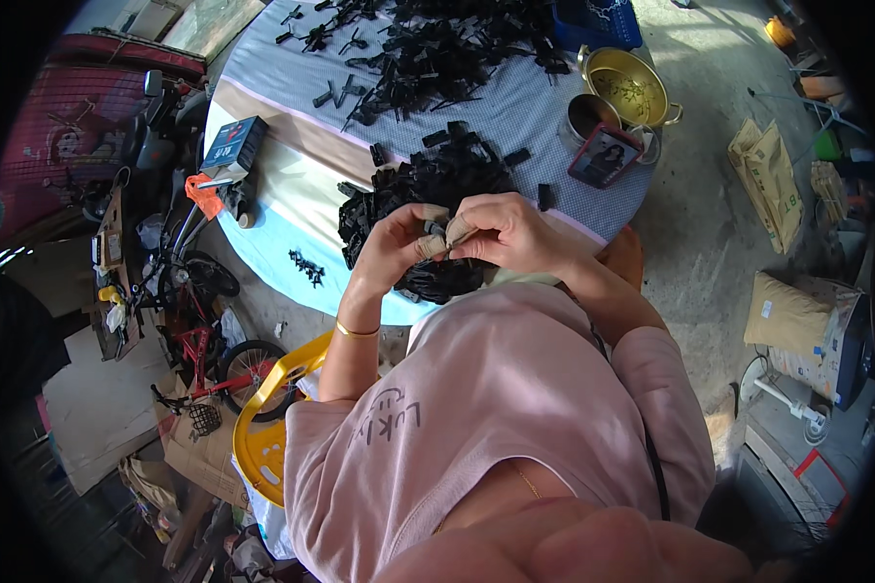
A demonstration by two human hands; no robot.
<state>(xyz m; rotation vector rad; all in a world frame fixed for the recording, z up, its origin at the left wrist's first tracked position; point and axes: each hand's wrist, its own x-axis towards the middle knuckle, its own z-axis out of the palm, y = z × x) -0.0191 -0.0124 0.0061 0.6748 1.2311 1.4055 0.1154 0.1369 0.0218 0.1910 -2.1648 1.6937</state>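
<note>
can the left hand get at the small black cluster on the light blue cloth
Likely yes: the small black cluster lies uncovered on the cloth, just left of the left hand, though it is occupied together with the right hand.

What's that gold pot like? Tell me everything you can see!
The gold pot is round, shiny and metal-looking, with two loop handles on opposite sides. It stands upright and open near the right edge of the table, beside the blue basket. Dark specks show inside. A dark cup overlaps it in view; I can't tell if they touch.
</note>
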